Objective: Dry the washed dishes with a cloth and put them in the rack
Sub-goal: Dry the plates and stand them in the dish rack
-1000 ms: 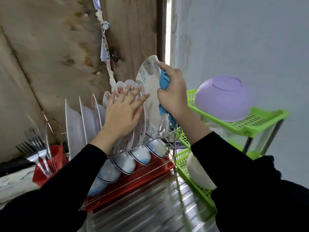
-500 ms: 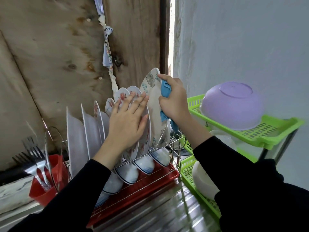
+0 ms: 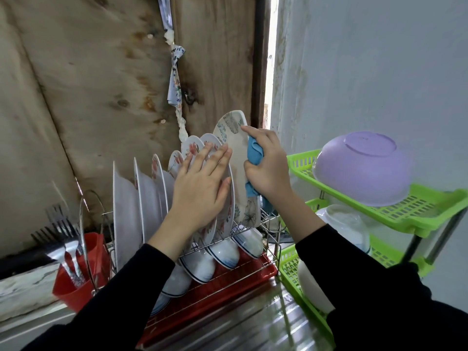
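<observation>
A long leaf-patterned plate stands on edge at the right end of the wire dish rack. My right hand grips a blue cloth and holds it against that plate's edge, index finger on the rim. My left hand lies flat with straight fingers on the flowered plates standing just left of it. Plain white plates stand further left. Several white bowls with blue rims lie upside down on the lower tier over a red drip tray.
A red cutlery cup with forks hangs at the rack's left end. To the right stands a green plastic shelf carrying an upturned purple bowl, with white bowls on lower tiers. A wooden wall rises behind; a steel counter lies in front.
The patterned plate has sunk lower into the rack's right end with my right hand and cloth on it. My left hand stays pressed on the flowered plates. The view tilted up.
</observation>
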Demonstrator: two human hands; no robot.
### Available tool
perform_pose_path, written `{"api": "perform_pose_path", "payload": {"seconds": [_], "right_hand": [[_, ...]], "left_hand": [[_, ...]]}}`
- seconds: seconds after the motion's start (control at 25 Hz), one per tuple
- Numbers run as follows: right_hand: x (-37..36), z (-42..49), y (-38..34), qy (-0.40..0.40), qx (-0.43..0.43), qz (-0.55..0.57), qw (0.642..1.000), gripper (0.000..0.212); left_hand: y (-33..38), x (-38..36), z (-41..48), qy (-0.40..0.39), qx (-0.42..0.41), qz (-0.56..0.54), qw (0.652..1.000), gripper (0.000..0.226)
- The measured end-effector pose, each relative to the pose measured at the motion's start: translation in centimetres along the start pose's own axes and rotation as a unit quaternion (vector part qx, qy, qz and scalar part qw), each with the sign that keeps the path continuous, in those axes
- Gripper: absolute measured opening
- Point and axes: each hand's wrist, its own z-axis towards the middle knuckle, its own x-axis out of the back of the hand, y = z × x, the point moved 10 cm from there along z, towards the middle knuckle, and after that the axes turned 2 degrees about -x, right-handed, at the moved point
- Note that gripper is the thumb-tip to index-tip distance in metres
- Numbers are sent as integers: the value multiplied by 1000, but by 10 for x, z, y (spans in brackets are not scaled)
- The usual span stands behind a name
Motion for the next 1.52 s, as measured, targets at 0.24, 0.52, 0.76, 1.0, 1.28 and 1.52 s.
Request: {"api": "perform_pose_path", "payload": {"seconds": [0.24,0.52,0.76,1.0,1.28,1.52], "right_hand": [[-3,-4,-3,-1,20,3,1000,69],[32,-45,-12,139,91,33,986,64],[50,-58,-9,190,101,66,974,66],[7,-15,3,17,-14,45,999,72],[3,2,30,-26,-84,77,993,73],[6,-9,25,-43,-68,72,994,64]], "left_hand": [[1,0,-1,1,-1,-1,1000,56],[3,7,-3,15,-1,-3,1000,56],[1,7,-5,19,2,-6,1000,56],[4,3,-4,15,-5,-3,1000,56],[5,1,-4,5,1,6,1000,56],[6,-3,-6,-31,0,20,999,57]]}}
